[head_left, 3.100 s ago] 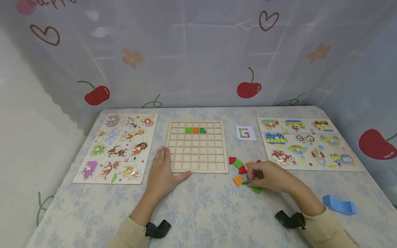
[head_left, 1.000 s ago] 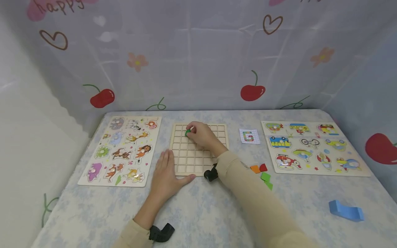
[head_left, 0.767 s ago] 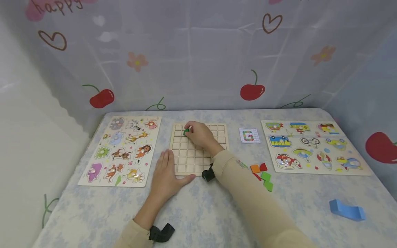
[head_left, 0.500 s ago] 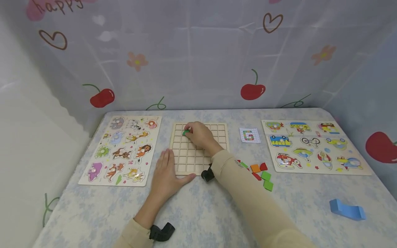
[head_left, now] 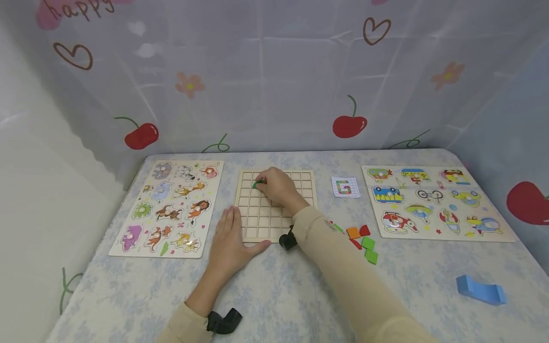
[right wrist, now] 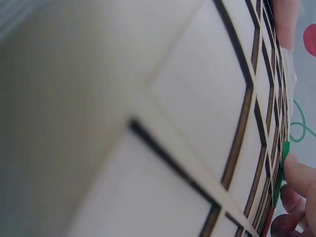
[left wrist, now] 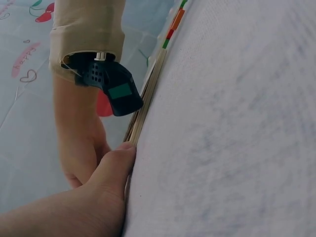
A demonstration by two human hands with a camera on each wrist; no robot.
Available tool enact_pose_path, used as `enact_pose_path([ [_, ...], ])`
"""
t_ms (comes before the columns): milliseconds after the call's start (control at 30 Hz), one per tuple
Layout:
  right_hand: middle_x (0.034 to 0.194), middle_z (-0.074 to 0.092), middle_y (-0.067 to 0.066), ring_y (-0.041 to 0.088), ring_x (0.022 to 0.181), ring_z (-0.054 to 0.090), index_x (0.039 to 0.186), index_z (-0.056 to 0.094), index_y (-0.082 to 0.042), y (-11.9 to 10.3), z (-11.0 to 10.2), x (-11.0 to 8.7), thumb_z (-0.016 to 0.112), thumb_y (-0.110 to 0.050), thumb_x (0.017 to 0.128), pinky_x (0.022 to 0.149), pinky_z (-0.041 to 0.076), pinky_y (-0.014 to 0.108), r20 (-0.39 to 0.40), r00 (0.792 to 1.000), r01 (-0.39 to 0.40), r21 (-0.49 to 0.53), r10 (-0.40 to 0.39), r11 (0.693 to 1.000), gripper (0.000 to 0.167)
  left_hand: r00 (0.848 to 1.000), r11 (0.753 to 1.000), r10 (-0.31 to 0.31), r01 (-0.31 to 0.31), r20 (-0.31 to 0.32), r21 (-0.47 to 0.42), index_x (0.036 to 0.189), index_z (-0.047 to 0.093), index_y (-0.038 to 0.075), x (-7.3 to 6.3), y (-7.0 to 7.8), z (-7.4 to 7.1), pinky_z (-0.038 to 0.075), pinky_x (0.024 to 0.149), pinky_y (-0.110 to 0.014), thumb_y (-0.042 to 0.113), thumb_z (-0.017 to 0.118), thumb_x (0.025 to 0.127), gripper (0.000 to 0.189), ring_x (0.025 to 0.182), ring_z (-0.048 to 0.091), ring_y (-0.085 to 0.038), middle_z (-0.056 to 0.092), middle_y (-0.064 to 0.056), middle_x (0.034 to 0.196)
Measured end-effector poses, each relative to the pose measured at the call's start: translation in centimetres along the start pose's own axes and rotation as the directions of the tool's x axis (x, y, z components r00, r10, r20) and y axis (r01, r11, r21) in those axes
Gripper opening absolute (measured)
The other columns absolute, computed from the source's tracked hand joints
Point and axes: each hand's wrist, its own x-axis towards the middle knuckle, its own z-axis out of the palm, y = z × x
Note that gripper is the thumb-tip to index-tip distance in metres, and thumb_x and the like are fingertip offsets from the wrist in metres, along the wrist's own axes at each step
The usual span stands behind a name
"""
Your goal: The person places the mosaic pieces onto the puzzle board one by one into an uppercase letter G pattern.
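Note:
In the head view a wooden grid board (head_left: 267, 224) lies flat in the middle of the table. My right hand (head_left: 276, 186) is over its upper left part and pinches a dark green quarter-circle tile (head_left: 257, 184) between thumb and fingertips. The right wrist view has the green tile (right wrist: 286, 150) right at the grid surface, beside the thumb. The top row of placed tiles is hidden behind this hand. My left hand (head_left: 229, 238) rests at the board's lower left corner, fingers straight along the left side and thumb (left wrist: 123, 153) against the front edge.
Right of the board lie loose tiles: an orange square (head_left: 353, 233), green squares (head_left: 368, 243) and red quarter-circles (head_left: 364, 230). Behind them is a pattern card (head_left: 345, 187). An animal puzzle (head_left: 160, 245) stands left, a vehicle puzzle (head_left: 446, 233) right, a blue block (head_left: 481, 289) front right.
My right hand has come from the loose tiles to the board with the green tile, then shifted slightly left, the tile turning in its fingertips. My left hand stays at the board's corner.

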Motion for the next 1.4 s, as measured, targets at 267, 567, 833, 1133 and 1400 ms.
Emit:
enact_pose_path([
  [267, 0.112, 0.061, 0.002, 0.016, 0.085, 0.058, 0.120, 0.071, -0.021, 0.0, 0.3, 0.6, 0.062, -0.029, 0.099, 0.067, 0.049, 0.030, -0.016, 1.000, 0.007, -0.052, -0.007, 0.999, 0.025, 1.000, 1.000, 0.007, -0.007, -0.014, -0.002, 0.157, 0.012, -0.004, -0.1, 0.2, -0.2, 0.012, 0.127, -0.047, 0.078, 0.065, 0.075, 0.128, 0.156, 0.007, -0.032, 0.012, -0.021, 0.166],
  [567, 0.118, 0.069, 0.001, 0.014, 0.086, 0.062, 0.121, 0.072, -0.018, -0.2, 0.2, 0.4, 0.063, -0.025, 0.099, 0.069, 0.051, 0.029, -0.003, 1.000, 0.009, -0.055, -0.009, 0.998, 0.026, 1.000, 1.000, 0.001, -0.001, -0.006, 0.000, 0.157, 0.011, -0.004, -0.1, 0.2, -0.2, 0.012, 0.127, -0.047, 0.079, 0.064, 0.075, 0.128, 0.156, 0.007, -0.032, 0.012, -0.021, 0.166],
  [833, 0.112, 0.064, 0.002, 0.017, 0.086, 0.060, 0.120, 0.071, -0.017, 0.2, -0.8, -0.8, 0.064, -0.024, 0.098, 0.070, 0.050, 0.030, 0.019, 0.999, 0.051, -0.011, -0.051, 0.999, 0.025, 1.000, 1.000, -0.009, 0.009, 0.008, 0.014, 0.157, 0.009, -0.003, 0.0, 0.1, 0.0, 0.011, 0.127, -0.046, 0.081, 0.062, 0.074, 0.130, 0.156, 0.005, -0.031, 0.009, -0.020, 0.166],
  [1133, 0.100, 0.063, 0.001, 0.018, 0.083, 0.056, 0.126, 0.067, -0.016, 1.7, -3.9, -3.9, 0.065, -0.027, 0.097, 0.072, 0.048, 0.032, 0.047, 0.993, 0.110, 0.023, -0.111, 0.994, 0.032, 1.000, 1.000, -0.022, 0.021, 0.013, 0.014, 0.158, 0.009, -0.003, 0.1, 0.0, 0.0, 0.011, 0.127, -0.047, 0.083, 0.062, 0.073, 0.131, 0.156, 0.004, -0.032, 0.008, -0.020, 0.166],
  [1400, 0.096, 0.063, -0.001, 0.018, 0.069, 0.051, 0.124, 0.068, -0.017, 4.4, -7.3, -9.1, 0.067, -0.028, 0.096, 0.062, 0.046, 0.031, 0.054, 0.994, 0.089, 0.024, -0.090, 0.996, 0.031, 1.000, 1.000, -0.021, 0.021, 0.008, 0.008, 0.157, 0.009, -0.003, 0.0, 0.1, -0.1, 0.012, 0.127, -0.048, 0.080, 0.064, 0.073, 0.131, 0.156, 0.004, -0.033, 0.008, -0.020, 0.166],
])
